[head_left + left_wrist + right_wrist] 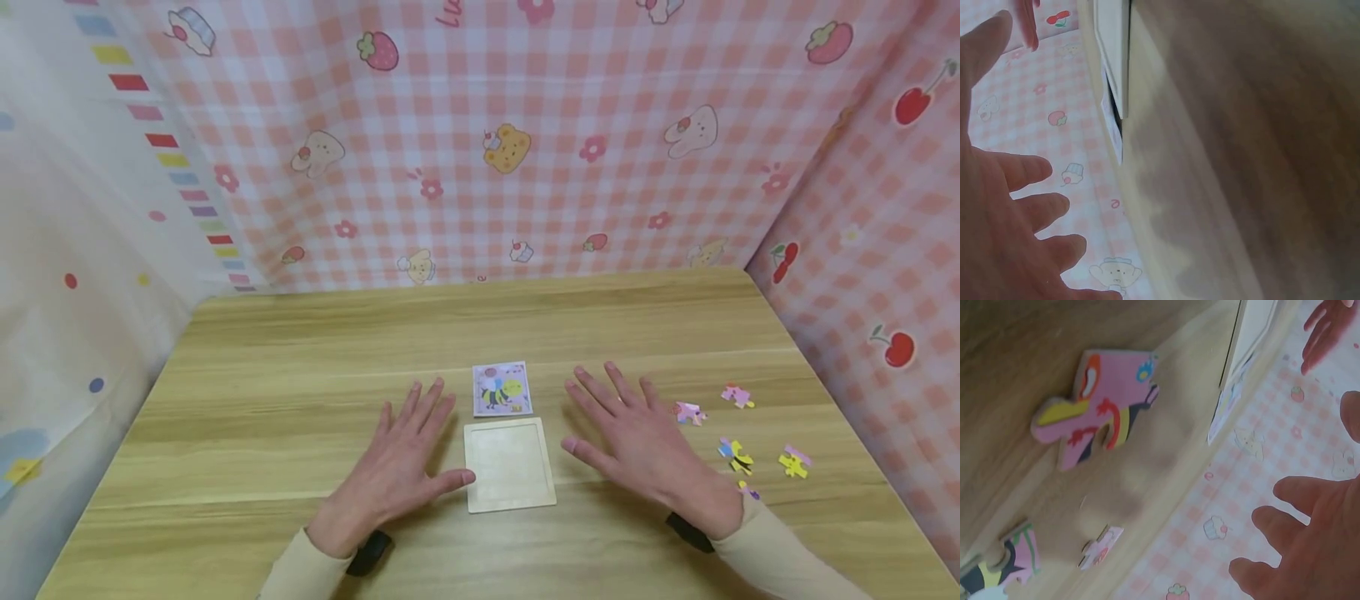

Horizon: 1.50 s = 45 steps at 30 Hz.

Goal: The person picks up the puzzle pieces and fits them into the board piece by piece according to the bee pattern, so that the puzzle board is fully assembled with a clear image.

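Observation:
A pale wooden puzzle tray point(510, 467) with a raised rim lies between the two hands. Just beyond it is a square picture card point(501, 389) of a yellow and black bee. My left hand point(408, 458), fingers spread, is left of the tray; its thumb tip overlaps the tray's left edge in the head view, and contact is unclear. Right of the tray, my right hand point(630, 433) is spread too and holds nothing. Several jigsaw pieces lie to its right, among them a pink one point(690, 412) by the fingers and a pink and yellow one point(1110, 403) seen large in the right wrist view.
Farther right are a pink piece point(738, 396), a yellow piece point(794, 461) and a blue and yellow piece point(735, 456). A small piece point(748, 491) sits partly behind the right wrist. Patterned curtains point(480, 142) border the wooden table point(300, 350) at the back and sides.

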Tool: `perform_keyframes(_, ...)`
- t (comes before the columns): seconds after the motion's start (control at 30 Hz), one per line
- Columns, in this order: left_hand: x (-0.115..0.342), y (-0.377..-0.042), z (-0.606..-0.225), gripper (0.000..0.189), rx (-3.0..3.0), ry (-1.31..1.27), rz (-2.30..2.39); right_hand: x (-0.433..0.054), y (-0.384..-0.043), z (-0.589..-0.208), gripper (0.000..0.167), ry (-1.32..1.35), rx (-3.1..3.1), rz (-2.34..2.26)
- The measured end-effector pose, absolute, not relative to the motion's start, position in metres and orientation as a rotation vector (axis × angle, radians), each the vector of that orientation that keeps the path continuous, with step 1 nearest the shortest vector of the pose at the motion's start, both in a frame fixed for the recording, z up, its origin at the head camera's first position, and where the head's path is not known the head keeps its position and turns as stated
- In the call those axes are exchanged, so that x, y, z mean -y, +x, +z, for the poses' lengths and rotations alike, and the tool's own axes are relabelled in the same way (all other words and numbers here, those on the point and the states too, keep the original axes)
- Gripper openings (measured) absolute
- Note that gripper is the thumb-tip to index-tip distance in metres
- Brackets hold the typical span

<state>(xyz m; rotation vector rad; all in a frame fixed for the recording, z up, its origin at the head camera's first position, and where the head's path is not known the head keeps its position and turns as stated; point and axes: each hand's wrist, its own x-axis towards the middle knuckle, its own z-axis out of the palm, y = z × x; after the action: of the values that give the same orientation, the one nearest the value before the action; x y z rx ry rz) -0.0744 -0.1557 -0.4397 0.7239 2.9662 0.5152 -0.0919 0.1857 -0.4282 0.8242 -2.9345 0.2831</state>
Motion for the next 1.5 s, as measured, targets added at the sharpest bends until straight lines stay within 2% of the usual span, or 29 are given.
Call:
perform_keyframes(0.47, 0.146, -0.076, -0.446, 0.101, -2.911, 0.787, 0.455, -0.175, -0.091, -0.437, 0.072, 0.983, 2.949, 0.244)
perform_keyframes(0.77, 0.139, -0.076, -0.451, 0.106, -2.852, 0.816, 0.437, -0.172, -0.087, -0.443, 0.077, 1.142, 2.992, 0.187)
perform_keyframes(1.03, 0.136, -0.075, -0.454, 0.111, -2.794, 0.828, 0.417, -0.174, -0.085, -0.445, 0.079, 1.148, 3.014, 0.155)
perform_keyframes(1.5, 0.133, -0.072, -0.454, 0.102, -2.764, 0.831, 0.381, -0.176, -0.079, -0.446, 0.079, 1.132, 3.041, 0.241)
